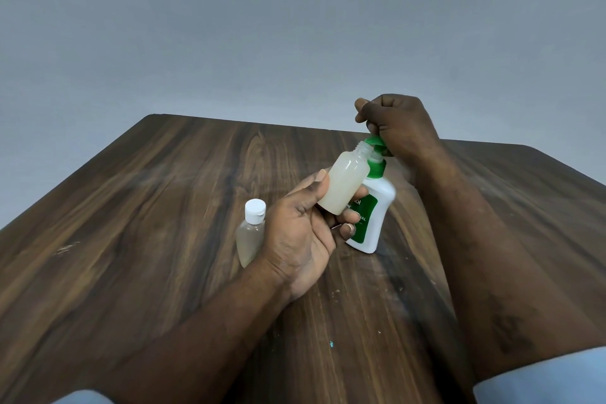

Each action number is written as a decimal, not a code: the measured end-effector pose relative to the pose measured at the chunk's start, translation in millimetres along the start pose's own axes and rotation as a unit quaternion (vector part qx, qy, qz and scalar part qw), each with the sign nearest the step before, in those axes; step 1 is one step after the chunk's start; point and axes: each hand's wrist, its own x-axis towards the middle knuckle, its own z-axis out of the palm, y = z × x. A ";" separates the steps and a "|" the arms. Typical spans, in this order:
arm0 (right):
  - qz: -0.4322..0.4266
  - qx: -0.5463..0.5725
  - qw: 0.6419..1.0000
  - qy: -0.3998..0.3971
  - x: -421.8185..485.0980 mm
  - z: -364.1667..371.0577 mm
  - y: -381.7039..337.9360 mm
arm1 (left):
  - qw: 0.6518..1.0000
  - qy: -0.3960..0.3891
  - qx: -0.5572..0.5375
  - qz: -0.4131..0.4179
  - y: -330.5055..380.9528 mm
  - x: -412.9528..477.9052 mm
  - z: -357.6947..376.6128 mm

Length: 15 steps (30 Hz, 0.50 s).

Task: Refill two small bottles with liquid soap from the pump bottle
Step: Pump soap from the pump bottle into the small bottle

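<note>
Your left hand (301,239): grips an uncapped translucent small bottle (344,184).
Your right hand (396,125): curled over the white plastic bottle (377,207)'s green pump (375,142).

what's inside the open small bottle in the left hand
Pale cloudy liquid shows through the open small bottle, up to about its shoulder. The left hand covers part of its base.
</note>
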 end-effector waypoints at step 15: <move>0.022 -0.008 1.000 0.003 -7.9 -6.2 7.8 | 1.000 -0.024 0.009 0.014 -3.5 1.5 -1.3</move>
